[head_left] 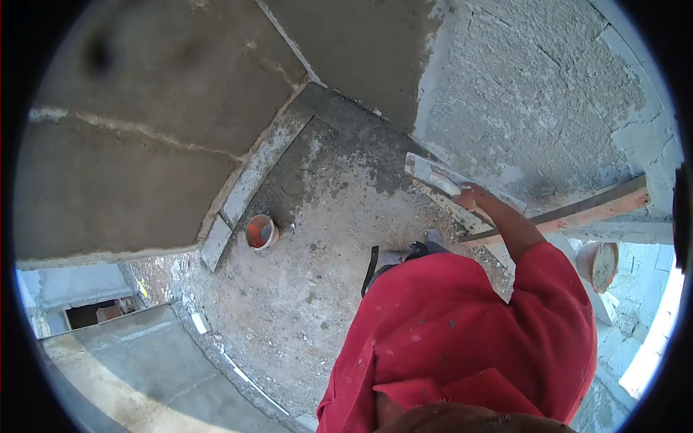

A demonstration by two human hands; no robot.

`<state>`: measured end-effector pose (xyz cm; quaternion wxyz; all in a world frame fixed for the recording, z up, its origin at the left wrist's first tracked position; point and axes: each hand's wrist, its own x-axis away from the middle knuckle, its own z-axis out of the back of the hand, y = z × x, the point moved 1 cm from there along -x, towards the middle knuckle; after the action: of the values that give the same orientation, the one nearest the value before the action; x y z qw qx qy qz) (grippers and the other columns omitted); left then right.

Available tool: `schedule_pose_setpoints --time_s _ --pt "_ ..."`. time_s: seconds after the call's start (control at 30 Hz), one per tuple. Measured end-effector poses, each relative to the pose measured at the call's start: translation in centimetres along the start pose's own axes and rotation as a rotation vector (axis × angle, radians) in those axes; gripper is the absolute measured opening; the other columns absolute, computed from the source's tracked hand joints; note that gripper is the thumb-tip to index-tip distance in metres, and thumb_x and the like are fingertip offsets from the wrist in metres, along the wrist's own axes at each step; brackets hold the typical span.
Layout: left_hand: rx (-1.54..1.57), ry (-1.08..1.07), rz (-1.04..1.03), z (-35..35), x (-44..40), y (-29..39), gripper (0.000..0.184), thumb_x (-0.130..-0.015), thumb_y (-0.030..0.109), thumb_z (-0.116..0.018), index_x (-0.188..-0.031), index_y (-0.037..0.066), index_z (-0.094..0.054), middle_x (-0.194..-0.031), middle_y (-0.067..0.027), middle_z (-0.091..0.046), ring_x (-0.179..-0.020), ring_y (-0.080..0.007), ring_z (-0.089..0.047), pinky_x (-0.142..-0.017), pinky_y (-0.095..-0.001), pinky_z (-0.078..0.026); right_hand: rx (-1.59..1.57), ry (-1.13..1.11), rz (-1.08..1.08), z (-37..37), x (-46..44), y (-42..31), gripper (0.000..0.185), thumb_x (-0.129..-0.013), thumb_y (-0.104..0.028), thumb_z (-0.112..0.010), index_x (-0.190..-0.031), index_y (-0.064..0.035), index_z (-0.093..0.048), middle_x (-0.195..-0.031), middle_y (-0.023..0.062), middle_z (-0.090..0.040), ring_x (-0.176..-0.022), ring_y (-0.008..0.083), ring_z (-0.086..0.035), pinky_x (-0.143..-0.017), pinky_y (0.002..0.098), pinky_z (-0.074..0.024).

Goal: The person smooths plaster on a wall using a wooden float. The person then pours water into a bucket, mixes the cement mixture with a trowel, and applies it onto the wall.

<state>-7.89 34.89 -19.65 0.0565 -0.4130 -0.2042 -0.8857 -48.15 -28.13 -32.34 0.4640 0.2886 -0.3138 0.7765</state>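
Nearest is the person's red shirt point(447, 325), speckled with small marks, with the feet point(404, 254) showing past its edge on the gritty floor point(310, 289). The left hand is out of view, so I cannot tell what its fingers are doing. From the right sleeve the arm reaches out, and the right hand point(473, 195) has its fingers closed round the pale handle point(445, 184) of a long plastering float point(422, 167). The float lies close along the foot of the rough grey wall point(534, 101); whether it touches the wall is unclear.

Beside that arm, a long wooden plank point(570, 219) runs out to the right, and past it is a round, bucket-like container point(598, 265) with a reddish-brown face; its contents cannot be made out.

Farther across the floor stands a small pale bucket point(262, 232), well apart from the hand. Its mouth shows an orange inside, greyer low down; whether that grey is mortar I cannot tell. Just beyond it, a pale strip point(263, 169) edges the base of the smooth brown-grey wall point(130, 187).
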Motion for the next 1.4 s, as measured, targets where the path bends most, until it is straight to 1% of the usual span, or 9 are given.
schedule_pose_setpoints --time_s 0.13,0.17,0.3,0.4,0.5,0.6,0.67,1.17,1.4 --pt "-0.112 0.009 0.039 0.5 3.9 -0.8 0.056 -0.091 0.054 -0.064 -0.098 0.0 -0.077 -0.091 -0.0133 -0.075 -0.085 -0.0241 -0.071 -0.077 -0.0402 -0.054 0.156 -0.179 -0.022 -2.1 4.2 0.8 0.04 -0.082 -0.024 -0.068 -0.121 -0.0155 -0.072 -0.111 0.0103 -0.074 -0.106 0.0263 -0.072 -0.088 0.0401 -0.0584" --pt "-0.137 0.008 0.047 0.6 4.8 -1.0 0.056 -0.092 0.054 -0.063 -0.098 0.0 -0.077 -0.091 -0.0132 -0.075 -0.085 -0.0241 -0.071 -0.077 -0.0402 -0.054 -0.196 -0.088 -0.27 -0.6 7.5 0.2 0.038 -0.08 -0.022 -0.067 -0.117 -0.0155 -0.074 -0.105 0.0107 -0.075 -0.105 0.0252 -0.072 -0.089 0.04 -0.0584" --pt "-0.232 0.008 0.075 0.7 8.4 -1.1 0.056 -0.092 0.054 -0.063 -0.099 0.0 -0.076 -0.09 -0.0129 -0.075 -0.083 -0.024 -0.071 -0.075 -0.0402 -0.055 -0.245 -0.063 -0.156 -6.1 3.1 5.9 0.046 -0.079 -0.025 -0.071 -0.125 -0.016 -0.068 -0.11 0.0108 -0.072 -0.105 0.0238 -0.07 -0.088 0.0389 -0.0567" --pt "-0.272 0.025 0.097 0.7 10.7 -0.8 0.057 -0.092 0.055 -0.063 -0.099 0.0 -0.076 -0.089 -0.0127 -0.075 -0.082 -0.0239 -0.071 -0.074 -0.0402 -0.055 -0.344 -0.037 -0.31 -6.0 2.8 6.6 0.059 -0.079 -0.028 -0.076 -0.135 -0.0165 -0.061 -0.123 0.0104 -0.069 -0.111 0.0219 -0.067 -0.091 0.0375 -0.0545" --pt "-0.304 0.05 0.132 0.1 12.9 -0.7 0.057 -0.093 0.055 -0.062 -0.099 0.0 -0.076 -0.088 -0.0124 -0.075 -0.081 -0.0239 -0.071 -0.073 -0.0402 -0.055 -0.29 0.19 -0.326 -11.7 -2.1 11.4 0.048 -0.085 -0.026 -0.073 -0.13 -0.0176 -0.061 -0.125 0.0108 -0.065 -0.113 0.0268 -0.065 -0.092 0.0428 -0.0545" --pt "-0.333 0.081 0.184 -0.5 15.0 -1.3 0.058 -0.093 0.055 -0.062 -0.1 0.0 -0.076 -0.087 -0.0122 -0.075 -0.08 -0.0238 -0.071 -0.072 -0.0402 -0.055 -0.055 0.058 -0.1 -4.1 2.8 8.9 0.042 -0.087 -0.025 -0.073 -0.126 -0.0169 -0.062 -0.122 0.0098 -0.064 -0.114 0.0314 -0.064 -0.093 0.0461 -0.0539" --pt "-0.355 0.108 0.228 -1.3 16.3 -1.6 0.058 -0.093 0.056 -0.062 -0.1 0.0 -0.076 -0.087 -0.012 -0.075 -0.079 -0.0238 -0.071 -0.071 -0.0402 -0.055 0.105 0.016 0.0 -6.2 0.1 10.7 0.048 -0.084 -0.027 -0.076 -0.129 -0.0184 -0.061 -0.121 0.0107 -0.064 -0.115 0.0344 -0.064 -0.095 0.0475 -0.0533" --pt "-0.456 0.229 0.551 -9.0 24.0 -3.9 0.06 -0.095 0.057 -0.06 -0.102 -0.001 -0.075 -0.083 -0.0109 -0.074 -0.074 -0.0234 -0.071 -0.066 -0.0402 -0.057 0.387 0.046 0.098 -18.4 -16.9 24.8 0.023 -0.072 -0.022 -0.079 -0.095 -0.0212 -0.074 -0.102 0.0075 -0.067 -0.105 0.03 -0.067 -0.09 0.0474 -0.0526" --pt "-0.416 0.251 0.52 -10.0 24.4 -5.1 0.061 -0.096 0.058 -0.06 -0.103 -0.001 -0.075 -0.081 -0.0104 -0.073 -0.071 -0.0233 -0.071 -0.064 -0.0402 -0.057 0.371 0.181 0.023 -11.2 -12.2 20.8 0.035 -0.082 -0.02 -0.073 -0.117 -0.0158 -0.07 -0.123 0.0117 -0.062 -0.128 0.0314 -0.055 -0.107 0.0524 -0.0428"
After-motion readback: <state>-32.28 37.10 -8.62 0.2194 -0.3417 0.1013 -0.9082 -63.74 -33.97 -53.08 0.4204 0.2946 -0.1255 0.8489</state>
